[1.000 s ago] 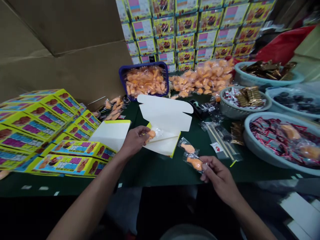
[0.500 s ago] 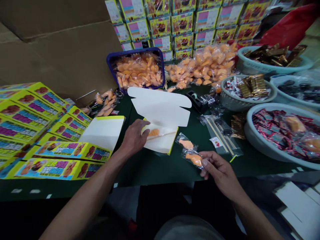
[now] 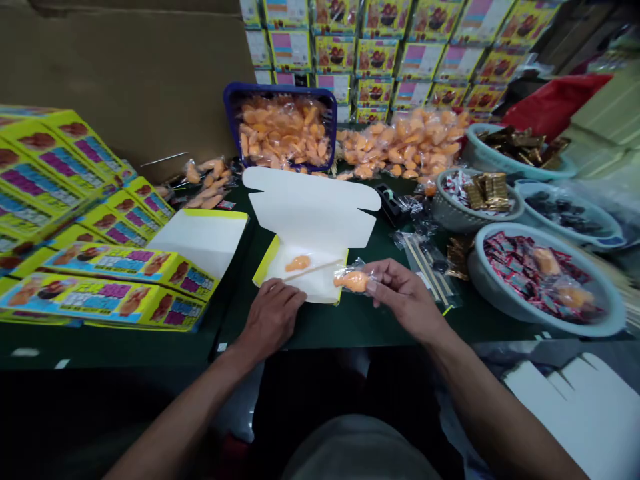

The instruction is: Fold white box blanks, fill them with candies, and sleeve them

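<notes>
The right hand point(image 3: 406, 300) is pinching a cellophane-wrapped orange sweet point(image 3: 354, 281) over an open white-lined carton point(image 3: 305, 220), while the left hand point(image 3: 270, 319) is resting released against its edge on the green table point(image 3: 320, 327); lettering on the yellow boxes point(image 3: 113, 263) is too small to read.

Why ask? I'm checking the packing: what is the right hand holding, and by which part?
The right hand grips a clear packet by its right end, with the orange piece inside sticking out to the left.
</notes>
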Tool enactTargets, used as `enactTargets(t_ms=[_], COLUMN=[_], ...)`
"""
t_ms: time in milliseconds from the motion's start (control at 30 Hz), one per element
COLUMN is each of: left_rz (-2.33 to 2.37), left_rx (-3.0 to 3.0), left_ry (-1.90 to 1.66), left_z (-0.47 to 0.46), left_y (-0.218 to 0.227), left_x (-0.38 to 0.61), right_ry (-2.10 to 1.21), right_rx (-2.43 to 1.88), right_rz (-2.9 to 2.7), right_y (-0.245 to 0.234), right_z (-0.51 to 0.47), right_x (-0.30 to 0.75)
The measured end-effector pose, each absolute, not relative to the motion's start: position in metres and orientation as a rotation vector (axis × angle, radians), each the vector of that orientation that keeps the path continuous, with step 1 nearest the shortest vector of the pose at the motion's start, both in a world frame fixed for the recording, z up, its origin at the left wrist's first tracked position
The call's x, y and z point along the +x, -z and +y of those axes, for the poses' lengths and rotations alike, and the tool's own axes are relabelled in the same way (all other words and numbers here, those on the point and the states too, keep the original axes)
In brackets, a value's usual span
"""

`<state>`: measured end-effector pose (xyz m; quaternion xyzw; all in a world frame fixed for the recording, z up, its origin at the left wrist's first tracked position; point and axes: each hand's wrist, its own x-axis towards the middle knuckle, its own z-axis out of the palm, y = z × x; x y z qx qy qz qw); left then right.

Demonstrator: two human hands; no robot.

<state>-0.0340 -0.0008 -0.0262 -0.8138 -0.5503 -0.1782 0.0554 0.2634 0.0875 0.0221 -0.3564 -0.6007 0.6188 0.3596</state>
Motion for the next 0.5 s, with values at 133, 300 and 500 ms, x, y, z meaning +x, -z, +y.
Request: enactTargets(t_ms=[133,300,500], left_rz=[-1.634,-1.567,-1.527], left_rx=[-2.455,-2.427,-2.349], left_ry=[0.626,0.790,0.890], left_z=[-0.008,-0.009,-0.011], left_y=[0.030,0.038,0.038], left_x=[-0.029,-0.028,-0.026], right_ry=[-1.155,-0.622,-0.401], right_rx=[-0.845,-0.780,-0.488], right_rz=[-2.000,-2.652,-3.308], right_y=[-0.053,-0.094,-0.092], right_z=[0.098,0.123,0.150], right_x=[0.249,0.208,0.121])
